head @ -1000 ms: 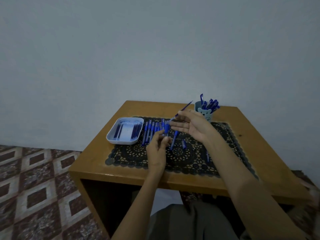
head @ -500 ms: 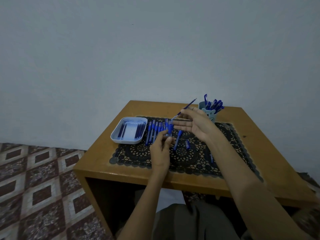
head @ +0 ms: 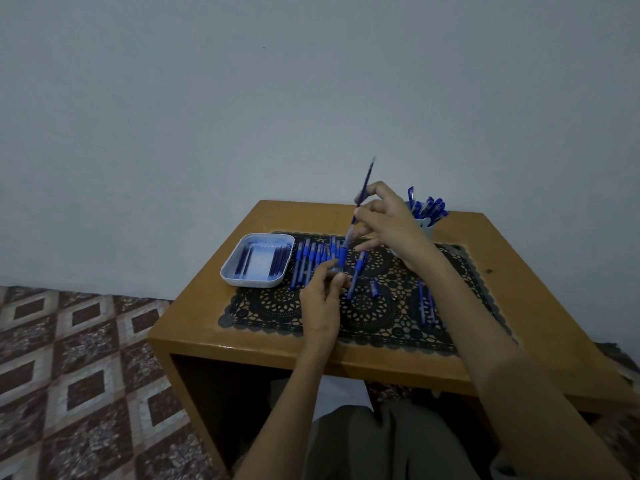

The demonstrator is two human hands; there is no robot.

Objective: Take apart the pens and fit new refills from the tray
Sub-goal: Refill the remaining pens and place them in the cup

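A person seated at a wooden table is gripping a pen barrel in the left hand while the right hand is pinching a refill, which is slanting up out of the barrel. Both are being held above a black lace mat, just right of a row of pens. A tray at the mat's left end is holding dark refills; a cup at the back is holding capped pens.
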